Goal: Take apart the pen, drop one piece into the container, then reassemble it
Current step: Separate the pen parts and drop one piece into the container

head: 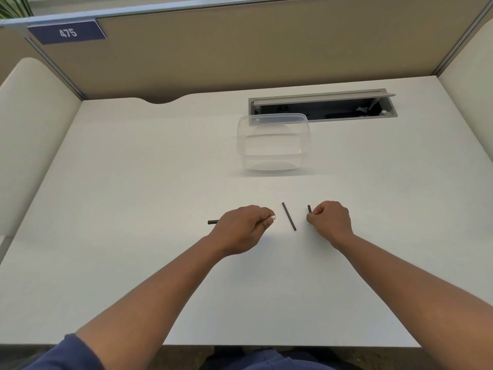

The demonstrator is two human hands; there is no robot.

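White cubicle surface [133, 182], bare except for the task items; beige partition behind.

Nearest: both forearms reach in from the bottom edge. Left hand [240, 228] is curled closed around a pen barrel [213, 222], whose black end sticks out to the left; a white tip shows at the fingertips on the other side. Right hand [329, 218] is pinched closed on a short black piece [309, 209], held roughly upright. Between the two hands, touching neither, a thin black rod [289, 216] lies loose on the surface, probably the refill.

Further back: clear plastic container [273, 142], lidless, appears empty. Behind it, an open cable tray [322, 106] set into the surface.

Judgement: pen is apart, nothing dropped in yet.

Risks:
- Loose rod is round; a brush from either wrist could roll it away.
- Short piece is small, and a loose pinch may lose it on the way.
- Container walls are clear and light, so a misjudged rim means a miss or a nudge.
- An overshoot could send the piece into the open tray.
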